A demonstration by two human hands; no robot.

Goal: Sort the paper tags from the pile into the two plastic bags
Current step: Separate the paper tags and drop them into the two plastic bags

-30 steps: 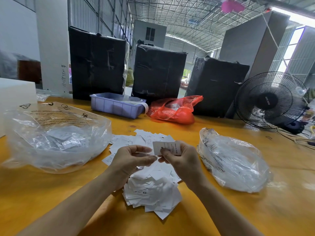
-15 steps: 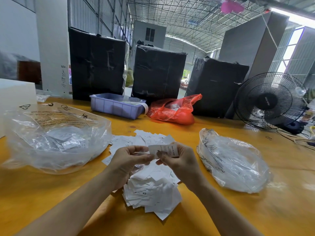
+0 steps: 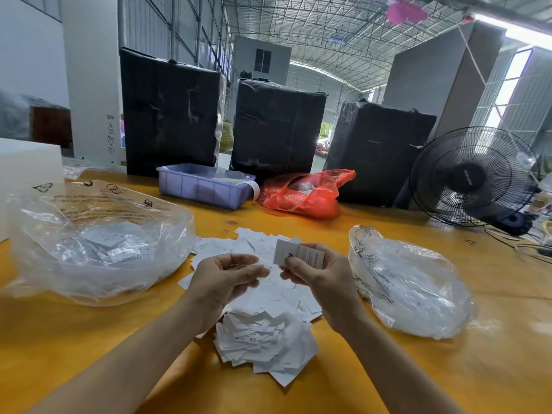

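**One Tag Held Up Over the Pile**

A pile of tags [image 3: 263, 333] lies on the yellow table [image 3: 89, 354], closest to the person. The tags are small and white. One of them says XS.

Both hands are just above the pile. The left hand [image 3: 222, 279] has its fingers curled in with the thumb sticking out. I cannot tell if it holds anything. The right hand [image 3: 321, 276] pinches one tag [image 3: 300, 254] between its thumb and fingers and holds it up. The two hands are near each other but do not touch.

A big clear bag [image 3: 98, 243] sits left of the pile with some white tags inside. A smaller clear bag [image 3: 409, 285] sits right of the pile, just beside the right hand.

Farther back on the table are a purple tray [image 3: 203, 188] and a red bag [image 3: 304, 194], side by side. A black fan [image 3: 475, 177] stands at the far right. Behind them are three big black bundles [image 3: 277, 130].
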